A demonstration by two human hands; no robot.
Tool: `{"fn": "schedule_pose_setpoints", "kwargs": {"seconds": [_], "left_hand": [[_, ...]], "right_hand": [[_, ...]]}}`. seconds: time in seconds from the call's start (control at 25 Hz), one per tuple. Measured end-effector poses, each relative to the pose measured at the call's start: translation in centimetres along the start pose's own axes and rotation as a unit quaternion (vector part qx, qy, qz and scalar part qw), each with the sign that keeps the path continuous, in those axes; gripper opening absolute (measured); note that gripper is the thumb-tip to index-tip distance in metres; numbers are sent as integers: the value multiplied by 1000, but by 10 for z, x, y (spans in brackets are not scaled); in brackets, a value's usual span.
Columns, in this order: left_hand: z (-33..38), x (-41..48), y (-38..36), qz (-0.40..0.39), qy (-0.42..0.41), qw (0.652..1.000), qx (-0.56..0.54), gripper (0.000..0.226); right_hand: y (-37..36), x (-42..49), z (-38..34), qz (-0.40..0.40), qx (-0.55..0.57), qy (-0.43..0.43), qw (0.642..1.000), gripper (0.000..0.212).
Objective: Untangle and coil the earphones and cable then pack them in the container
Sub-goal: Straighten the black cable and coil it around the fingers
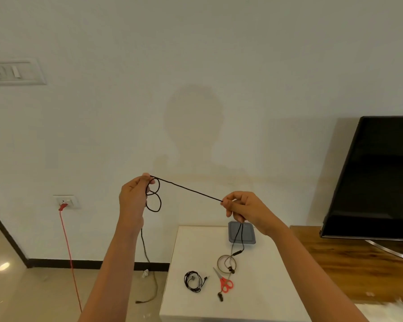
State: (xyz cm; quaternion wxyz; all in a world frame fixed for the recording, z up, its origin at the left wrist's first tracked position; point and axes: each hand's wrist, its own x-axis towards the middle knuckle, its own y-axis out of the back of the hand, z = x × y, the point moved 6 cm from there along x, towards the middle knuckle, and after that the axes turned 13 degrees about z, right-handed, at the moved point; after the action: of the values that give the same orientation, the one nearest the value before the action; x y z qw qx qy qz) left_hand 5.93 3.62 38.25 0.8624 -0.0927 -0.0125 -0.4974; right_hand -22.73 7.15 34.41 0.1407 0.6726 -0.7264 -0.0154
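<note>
Black cable (186, 188) and black earphones (193, 281), white surface (254, 298), grey container (248, 238), red-handled scissors (224, 284), brown ring (219, 260), red cord (66, 240) against off-white wall (196, 54), black screen (382, 177) over brown wood-grain cabinet (358, 263).

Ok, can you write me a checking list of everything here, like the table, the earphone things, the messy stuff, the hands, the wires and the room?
Surface: white table, standing against the wall.
Job's things: black earphone cord taut between both hands, earbuds dangling over the table; coiled earphones lying on the table; grey container at its far edge.
Clutter: red scissors and a tape ring on the table.
Grippers: left hand pinches small loops of the cord; right hand pinches it further along.
Cables: red cable plugged into a wall socket; dark cable hanging down to the floor.
Surroundings: TV on a wooden unit; switch panel on the wall.
</note>
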Motion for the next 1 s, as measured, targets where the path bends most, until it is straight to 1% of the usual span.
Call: {"fn": "schedule_pose_setpoints", "kwargs": {"seconds": [0.12, 0.2, 0.28, 0.36, 0.44, 0.48, 0.56, 0.64, 0.68, 0.72, 0.8, 0.92, 1.0], "left_hand": [[1, 3, 1, 8, 35, 999, -23, 31], [4, 6, 5, 27, 48, 997, -52, 31], [4, 8, 8, 50, 65, 993, -86, 31], [2, 4, 3, 54, 81, 989, -115, 31], [-6, -9, -14, 26, 98, 989, -107, 33], [-12, -19, -26, -8, 105, 992, -74, 34], [-26, -46, -50, -106, 97, 989, 43, 40], [-40, -72, -71, -196, 55, 965, 163, 51], [-45, -82, -79, -229, 37, 954, 191, 55], [-48, -91, -85, -254, 28, 948, 189, 57], [-51, -99, -93, -268, 35, 951, 151, 52], [-53, -97, -95, -233, 79, 963, 113, 34], [-53, -92, -93, -210, 95, 968, 99, 27]], "right_hand": [[9, 5, 18, 68, -4, 8, 998, 11], [15, 5, 33, 101, -30, 18, 994, 6], [20, 2, 47, 145, -78, 23, 986, 12], [20, -3, 55, 170, -103, 17, 980, 17], [14, -5, 54, 169, -99, 11, 981, 16], [10, -6, 50, 165, -83, 7, 983, 13], [2, -7, 36, 150, -40, 5, 988, 8], [-4, -9, 19, 136, 0, 14, 991, 7], [-6, -10, 12, 129, 18, 16, 991, 8], [-8, -11, 6, 120, 29, 17, 992, 9], [-11, -13, -1, 101, 39, 13, 994, 12], [-17, -14, -2, 89, 45, -2, 995, 18], [-23, -17, 1, 73, 54, -11, 996, 21]]}}
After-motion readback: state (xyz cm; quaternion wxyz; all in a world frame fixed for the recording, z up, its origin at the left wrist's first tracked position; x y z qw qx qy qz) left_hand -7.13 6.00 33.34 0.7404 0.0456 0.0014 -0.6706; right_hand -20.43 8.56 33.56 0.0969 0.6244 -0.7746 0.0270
